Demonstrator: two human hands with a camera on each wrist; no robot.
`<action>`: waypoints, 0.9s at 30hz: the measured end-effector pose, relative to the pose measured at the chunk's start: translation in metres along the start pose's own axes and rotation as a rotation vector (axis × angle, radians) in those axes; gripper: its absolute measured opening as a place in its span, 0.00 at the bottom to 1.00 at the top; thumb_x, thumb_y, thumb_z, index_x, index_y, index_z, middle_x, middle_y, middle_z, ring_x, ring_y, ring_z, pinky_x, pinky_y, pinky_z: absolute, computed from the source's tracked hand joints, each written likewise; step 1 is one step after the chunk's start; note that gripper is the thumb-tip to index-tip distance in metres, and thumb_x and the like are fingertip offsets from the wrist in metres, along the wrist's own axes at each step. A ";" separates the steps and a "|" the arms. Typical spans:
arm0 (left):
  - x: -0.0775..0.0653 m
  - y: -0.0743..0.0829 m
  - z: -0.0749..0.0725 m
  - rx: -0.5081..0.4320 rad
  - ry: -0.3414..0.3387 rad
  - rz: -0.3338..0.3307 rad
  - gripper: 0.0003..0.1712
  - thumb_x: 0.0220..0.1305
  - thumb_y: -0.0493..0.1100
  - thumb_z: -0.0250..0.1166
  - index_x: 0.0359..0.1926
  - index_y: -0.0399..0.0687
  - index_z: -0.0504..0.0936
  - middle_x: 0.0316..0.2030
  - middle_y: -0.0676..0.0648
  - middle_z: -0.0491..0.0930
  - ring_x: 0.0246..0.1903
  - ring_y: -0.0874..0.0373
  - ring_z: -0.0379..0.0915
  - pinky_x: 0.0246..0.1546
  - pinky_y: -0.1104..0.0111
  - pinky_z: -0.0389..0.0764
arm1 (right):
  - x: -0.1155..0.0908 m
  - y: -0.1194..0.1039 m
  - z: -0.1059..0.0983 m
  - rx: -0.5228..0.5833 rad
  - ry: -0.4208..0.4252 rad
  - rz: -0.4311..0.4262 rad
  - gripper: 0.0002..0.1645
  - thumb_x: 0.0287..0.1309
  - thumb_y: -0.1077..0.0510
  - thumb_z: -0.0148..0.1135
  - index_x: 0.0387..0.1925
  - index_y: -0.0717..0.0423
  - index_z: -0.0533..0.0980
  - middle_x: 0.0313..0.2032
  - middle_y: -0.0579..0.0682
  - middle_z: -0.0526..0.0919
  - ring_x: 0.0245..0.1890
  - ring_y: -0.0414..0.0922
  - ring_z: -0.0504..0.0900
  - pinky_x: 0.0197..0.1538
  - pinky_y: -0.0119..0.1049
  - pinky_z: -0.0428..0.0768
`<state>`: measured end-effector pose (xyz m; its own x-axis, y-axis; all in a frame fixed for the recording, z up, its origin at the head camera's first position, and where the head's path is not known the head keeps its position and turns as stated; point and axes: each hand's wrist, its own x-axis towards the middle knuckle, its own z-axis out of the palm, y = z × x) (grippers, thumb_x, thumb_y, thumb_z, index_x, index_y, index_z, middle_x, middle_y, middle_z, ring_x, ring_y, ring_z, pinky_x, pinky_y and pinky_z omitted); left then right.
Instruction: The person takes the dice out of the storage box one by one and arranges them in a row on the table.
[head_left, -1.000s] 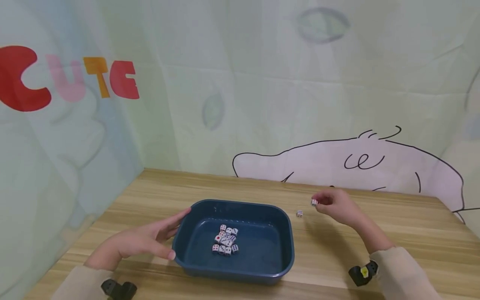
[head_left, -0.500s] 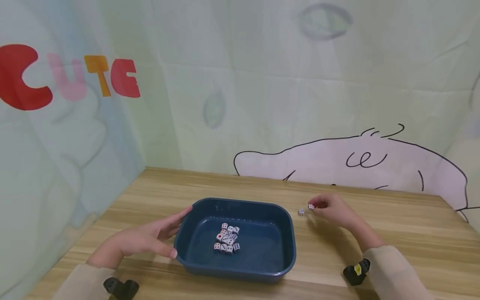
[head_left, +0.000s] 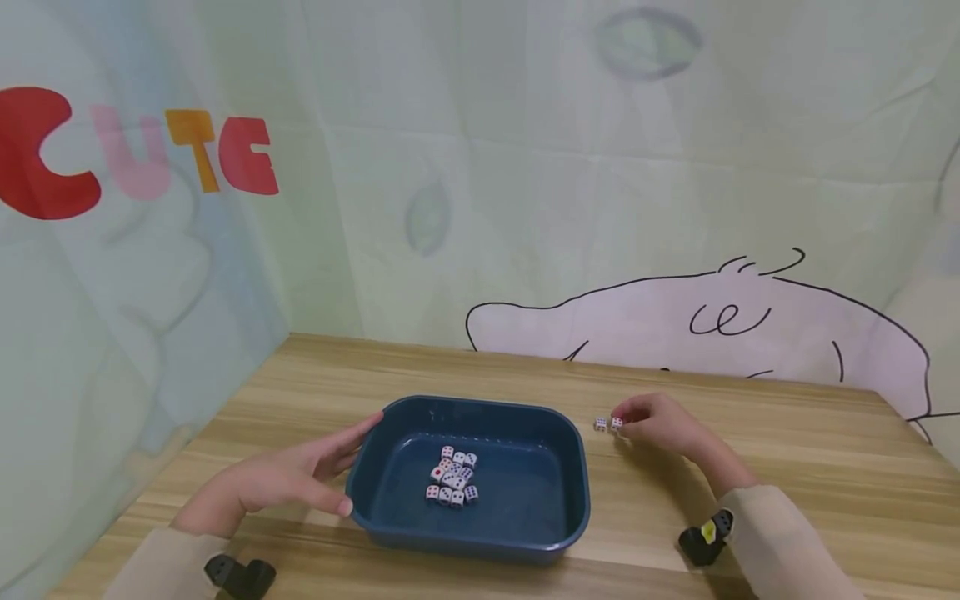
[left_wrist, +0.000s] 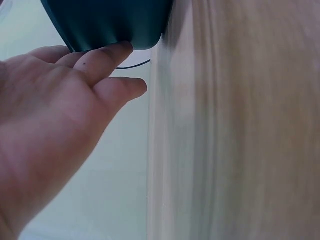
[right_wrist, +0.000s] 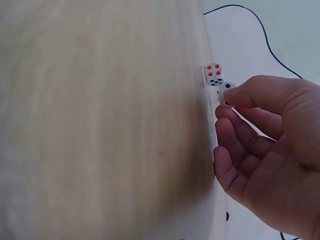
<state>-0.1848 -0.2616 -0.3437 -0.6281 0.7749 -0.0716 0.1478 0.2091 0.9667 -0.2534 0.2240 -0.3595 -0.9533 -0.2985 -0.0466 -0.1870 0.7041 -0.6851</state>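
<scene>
My right hand [head_left: 660,429] pinches a white die [right_wrist: 227,95] between thumb and fingers, low at the tabletop. Just left of it in the head view sits another white die [head_left: 601,424], showing red and blue dots in the right wrist view. A dark blue rectangular tray [head_left: 517,533] stands in the middle of the table. Inside it, several white dice [head_left: 453,476] are clustered left of centre. My left hand [head_left: 288,479] is at the tray's left side with fingers extended, thumb apart, fingertips against the wall; the left wrist view shows them beside the tray's outer side [left_wrist: 110,25].
The wooden table [head_left: 787,467] ends against a printed cloth backdrop [head_left: 525,208] at the back, with another cloth side [head_left: 150,292] on the left. Black wrist cameras sit at both sleeves.
My right hand has moved down and slightly left, bringing its die from above the table to right beside the other die. My left hand and the tray have stayed in place.
</scene>
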 end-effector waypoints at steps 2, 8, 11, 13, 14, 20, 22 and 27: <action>0.000 0.000 0.000 0.003 0.001 -0.001 0.58 0.60 0.36 0.66 0.75 0.42 0.32 0.73 0.27 0.31 0.68 0.23 0.34 0.58 0.79 0.62 | 0.001 0.000 0.001 -0.004 -0.004 0.007 0.12 0.56 0.64 0.63 0.42 0.65 0.80 0.35 0.51 0.82 0.35 0.45 0.75 0.38 0.36 0.74; -0.001 0.000 0.000 0.007 0.001 -0.003 0.58 0.60 0.36 0.66 0.75 0.41 0.31 0.72 0.27 0.31 0.68 0.22 0.34 0.58 0.79 0.62 | 0.002 -0.003 0.002 -0.032 -0.005 0.011 0.11 0.56 0.65 0.63 0.42 0.65 0.81 0.35 0.51 0.82 0.33 0.45 0.74 0.36 0.37 0.73; 0.000 0.000 0.000 0.007 0.000 0.001 0.58 0.60 0.36 0.66 0.75 0.41 0.31 0.72 0.27 0.32 0.68 0.22 0.34 0.58 0.79 0.62 | 0.002 -0.004 0.003 -0.045 -0.005 0.018 0.12 0.56 0.65 0.63 0.42 0.65 0.81 0.35 0.51 0.82 0.34 0.45 0.75 0.36 0.37 0.73; 0.000 0.000 0.000 0.005 -0.002 0.001 0.58 0.60 0.36 0.66 0.75 0.41 0.31 0.72 0.26 0.32 0.68 0.22 0.34 0.58 0.79 0.62 | 0.002 -0.004 0.003 -0.046 -0.003 0.025 0.12 0.56 0.65 0.63 0.42 0.65 0.81 0.35 0.51 0.82 0.33 0.45 0.74 0.36 0.37 0.73; 0.000 0.000 0.000 0.005 -0.001 0.000 0.58 0.60 0.36 0.66 0.75 0.41 0.31 0.72 0.26 0.32 0.68 0.22 0.34 0.58 0.79 0.62 | 0.002 -0.005 0.003 -0.048 -0.003 0.027 0.11 0.56 0.65 0.63 0.42 0.64 0.81 0.35 0.51 0.82 0.33 0.45 0.74 0.36 0.37 0.73; -0.001 -0.001 -0.001 0.014 0.008 -0.007 0.58 0.59 0.36 0.66 0.76 0.43 0.32 0.72 0.27 0.32 0.68 0.22 0.35 0.58 0.79 0.62 | 0.002 -0.005 0.003 -0.042 -0.004 0.027 0.11 0.56 0.65 0.63 0.41 0.64 0.81 0.35 0.51 0.82 0.33 0.45 0.75 0.36 0.36 0.74; -0.001 -0.001 -0.001 0.015 0.010 -0.010 0.58 0.59 0.36 0.66 0.76 0.43 0.32 0.73 0.27 0.32 0.68 0.22 0.35 0.58 0.79 0.62 | 0.003 -0.005 0.004 -0.036 -0.005 0.036 0.11 0.56 0.65 0.63 0.42 0.64 0.81 0.35 0.51 0.82 0.33 0.45 0.75 0.37 0.36 0.74; -0.001 -0.001 -0.001 0.016 0.012 -0.015 0.58 0.59 0.37 0.66 0.76 0.43 0.32 0.73 0.28 0.32 0.68 0.23 0.36 0.58 0.79 0.62 | 0.002 -0.005 0.004 -0.036 -0.003 0.043 0.11 0.56 0.66 0.62 0.42 0.64 0.81 0.35 0.51 0.82 0.34 0.45 0.75 0.38 0.36 0.74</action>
<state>-0.1851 -0.2626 -0.3440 -0.6392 0.7646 -0.0829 0.1506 0.2302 0.9614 -0.2536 0.2169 -0.3592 -0.9598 -0.2696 -0.0775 -0.1547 0.7390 -0.6557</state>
